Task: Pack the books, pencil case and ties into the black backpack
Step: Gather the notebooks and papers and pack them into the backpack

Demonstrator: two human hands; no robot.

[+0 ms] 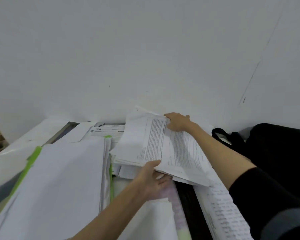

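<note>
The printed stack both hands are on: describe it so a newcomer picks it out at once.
Start at the black backpack against the wall on the right and move left. The printed stack lies tilted beside it, left hand at its near edge, right hand at its far corner. Unlike the green-edged bundle further left, its top page shows dense text.

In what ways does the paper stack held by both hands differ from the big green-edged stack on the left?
The held paper stack is tilted, with its far end raised; the green-edged stack lies flat. The held stack shows printed text on top; the green-edged stack's top sheet looks blank. The left hand grips the held stack's near edge and the right hand its far corner; no hand touches the green-edged stack. Both are mostly white paper.
</note>
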